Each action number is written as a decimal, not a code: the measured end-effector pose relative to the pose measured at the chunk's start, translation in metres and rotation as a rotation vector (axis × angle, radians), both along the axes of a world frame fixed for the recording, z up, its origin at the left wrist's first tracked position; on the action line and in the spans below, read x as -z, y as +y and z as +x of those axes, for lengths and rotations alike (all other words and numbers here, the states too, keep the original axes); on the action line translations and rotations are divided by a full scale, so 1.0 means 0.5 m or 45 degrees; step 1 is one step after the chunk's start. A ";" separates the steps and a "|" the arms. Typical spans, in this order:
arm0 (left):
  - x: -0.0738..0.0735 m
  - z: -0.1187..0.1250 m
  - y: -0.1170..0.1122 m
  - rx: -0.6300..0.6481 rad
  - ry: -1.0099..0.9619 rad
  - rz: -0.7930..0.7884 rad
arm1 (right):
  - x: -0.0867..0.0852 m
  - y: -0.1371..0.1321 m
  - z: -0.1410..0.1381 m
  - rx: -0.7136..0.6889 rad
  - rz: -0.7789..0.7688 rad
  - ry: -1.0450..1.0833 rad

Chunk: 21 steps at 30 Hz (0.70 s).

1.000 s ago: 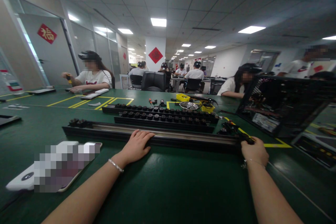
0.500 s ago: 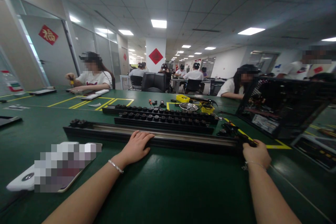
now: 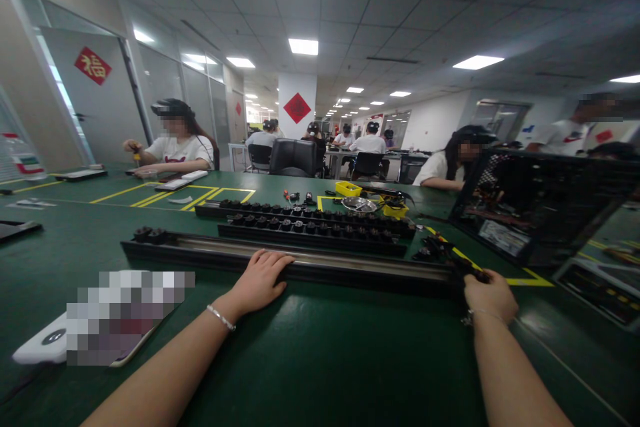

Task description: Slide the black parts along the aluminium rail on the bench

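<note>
A long black metal channel (image 3: 320, 265) with a bare metallic inside lies across the table in front of me. Two round black sockets (image 3: 150, 235) sit in its left end. Over the near wall rest the fingers of my left hand (image 3: 257, 283), its thumb against the front face. At the channel's right end, my right hand (image 3: 490, 295) is closed around a black object (image 3: 477, 273), its kind mostly hidden by the fingers. Behind lie two similar black strips, a nearer strip (image 3: 310, 232) and a farther strip (image 3: 215, 208), both carrying rows of round black sockets.
Two phones, one a white phone (image 3: 40, 345), lie at left. Beyond the strips are a metal dish (image 3: 359, 204) and yellow bins (image 3: 347, 188). Loose black parts (image 3: 433, 247) lie near my right hand. An open computer case (image 3: 540, 213) stands at right. Co-workers sit across the table.
Both hands and the channel stay practically in place. My right hand shifts very slightly. Across the table, a small clear cup now shows near the left co-worker's hands.
</note>
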<state>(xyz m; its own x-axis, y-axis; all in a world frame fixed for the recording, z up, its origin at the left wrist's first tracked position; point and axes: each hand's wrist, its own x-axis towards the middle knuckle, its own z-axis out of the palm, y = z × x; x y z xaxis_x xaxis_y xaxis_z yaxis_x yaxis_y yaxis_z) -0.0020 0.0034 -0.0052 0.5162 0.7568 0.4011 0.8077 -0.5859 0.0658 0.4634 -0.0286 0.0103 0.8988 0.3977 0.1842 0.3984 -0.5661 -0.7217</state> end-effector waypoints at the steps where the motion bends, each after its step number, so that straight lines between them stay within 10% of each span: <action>1: 0.000 0.000 0.000 0.001 -0.001 0.001 | 0.003 0.001 0.004 0.001 0.009 0.002; 21: -0.001 -0.001 -0.001 -0.001 -0.017 0.000 | 0.049 -0.006 0.079 0.217 0.178 0.059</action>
